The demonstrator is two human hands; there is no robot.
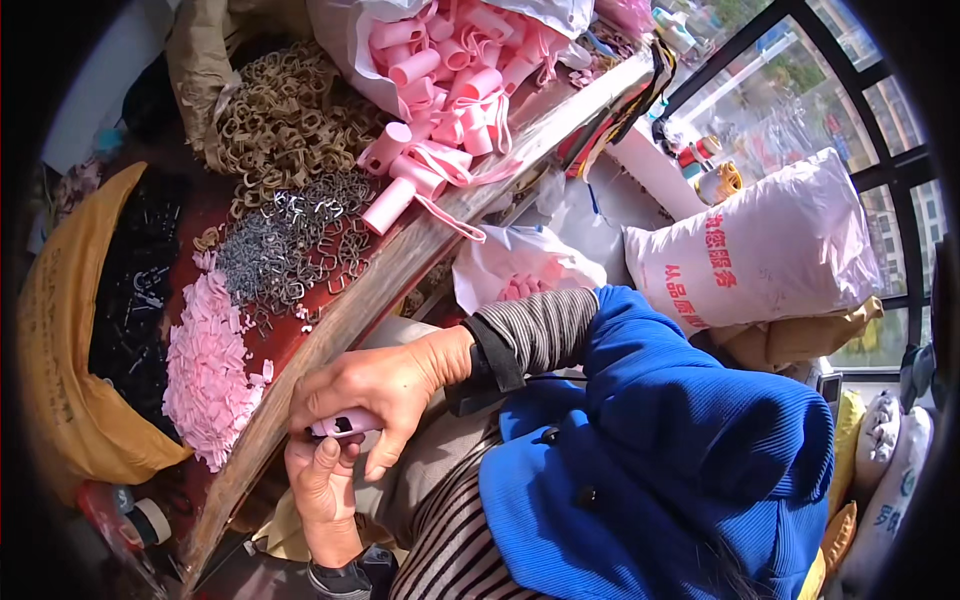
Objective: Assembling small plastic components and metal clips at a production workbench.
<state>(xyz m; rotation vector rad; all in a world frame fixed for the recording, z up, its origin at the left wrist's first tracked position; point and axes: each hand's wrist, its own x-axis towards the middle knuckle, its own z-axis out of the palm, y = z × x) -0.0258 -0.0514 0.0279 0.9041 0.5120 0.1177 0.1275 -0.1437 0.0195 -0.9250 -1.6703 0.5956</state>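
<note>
A small pink tube-shaped plastic piece (pixel 357 423) with a black part at its end is held between my two hands, low beside the table's wooden edge. My right hand (pixel 385 390) comes from the right and curls its fingers over the piece from above, its thumb pointing down. From below, my left hand (pixel 325 485) grips the piece's near end between thumb and fingers. Part of the piece is hidden by the fingers. Close to both hands, a heap of small pink flat pieces (pixel 215 370) lies on the table.
On the red table (pixel 325 300) sit grey metal clips (pixel 280 245), tan rings (pixel 290 120) and pink looped tubes (pixel 430 180) spilling from a white bag (pixel 345 50). A yellow sack (pixel 65 330) holds black parts (pixel 135 310). A full white sack (pixel 760 245) stands right, by the window.
</note>
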